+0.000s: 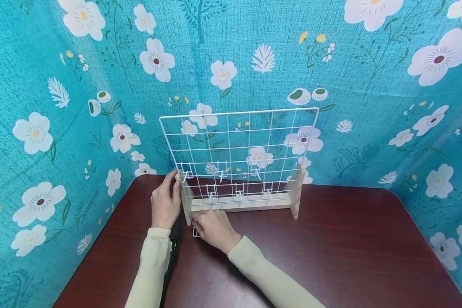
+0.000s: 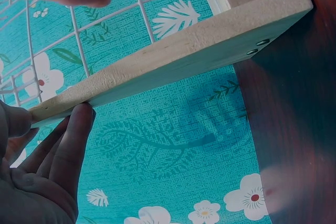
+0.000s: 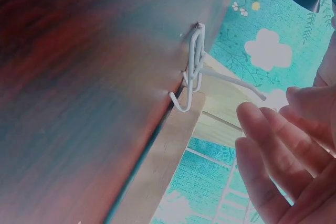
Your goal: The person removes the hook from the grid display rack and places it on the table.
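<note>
A white wire grid rack (image 1: 238, 149) stands on wooden supports, with several white wire hooks (image 1: 240, 192) hanging on its lower rows. My left hand (image 1: 165, 205) grips the upper end of the left wooden side panel (image 2: 173, 51), thumb on one side and fingers on the other. In front of the rack's base, my right hand (image 1: 215, 226) reaches down over a loose white wire hook (image 3: 195, 66) on the table. Its relaxed, bent fingers (image 3: 268, 145) are close to the tip of that hook's prong, with a small gap showing in the right wrist view.
The dark red table (image 1: 331, 256) extends to both sides of the rack. A dark strap-like thing (image 1: 173, 252) lies along the left forearm. Flowered turquoise cloth (image 1: 254, 85) hangs behind the table and along its sides.
</note>
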`<act>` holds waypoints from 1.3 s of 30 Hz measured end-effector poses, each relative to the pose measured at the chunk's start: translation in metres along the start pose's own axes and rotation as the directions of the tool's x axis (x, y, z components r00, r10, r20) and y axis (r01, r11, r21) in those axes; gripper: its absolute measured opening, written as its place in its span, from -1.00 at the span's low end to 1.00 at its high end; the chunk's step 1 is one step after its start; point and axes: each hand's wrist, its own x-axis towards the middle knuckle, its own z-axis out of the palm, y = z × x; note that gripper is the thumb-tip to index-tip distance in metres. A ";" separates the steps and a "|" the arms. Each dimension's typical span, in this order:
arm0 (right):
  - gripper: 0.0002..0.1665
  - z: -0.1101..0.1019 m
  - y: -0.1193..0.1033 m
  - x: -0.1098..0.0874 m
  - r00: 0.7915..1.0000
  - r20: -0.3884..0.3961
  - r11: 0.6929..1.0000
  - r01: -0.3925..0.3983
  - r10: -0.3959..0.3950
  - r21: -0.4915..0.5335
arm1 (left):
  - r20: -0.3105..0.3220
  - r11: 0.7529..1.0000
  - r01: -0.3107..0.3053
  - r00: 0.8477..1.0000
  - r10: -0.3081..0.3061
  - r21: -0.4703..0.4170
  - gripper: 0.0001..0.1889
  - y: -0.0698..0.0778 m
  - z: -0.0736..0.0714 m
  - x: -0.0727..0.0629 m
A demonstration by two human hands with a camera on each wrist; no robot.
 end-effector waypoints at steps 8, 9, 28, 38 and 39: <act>-0.96 -0.004 -0.001 0.001 0.999 -0.043 1.000 0.018 -0.017 0.010 | -0.002 1.000 0.003 1.000 -0.003 0.002 -0.59 0.000 0.000 0.000; -0.95 -0.006 -0.001 0.001 0.998 -0.054 1.000 0.020 -0.020 0.015 | -0.002 1.000 0.005 1.000 -0.005 0.002 -0.59 0.000 0.000 0.000; -0.85 -0.028 -0.003 0.005 0.965 -0.258 0.985 0.090 -0.050 0.147 | -0.007 1.000 -0.007 1.000 0.007 0.004 -0.59 0.000 0.000 0.000; -0.78 -0.036 0.000 0.010 0.944 -0.330 0.983 0.084 -0.026 0.162 | 0.002 1.000 0.005 1.000 -0.005 -0.002 -0.58 0.002 -0.001 0.000; -0.78 -0.037 0.001 0.011 0.943 -0.331 0.982 0.079 -0.019 0.169 | 0.001 1.000 0.004 1.000 -0.004 -0.003 -0.58 0.002 -0.001 0.001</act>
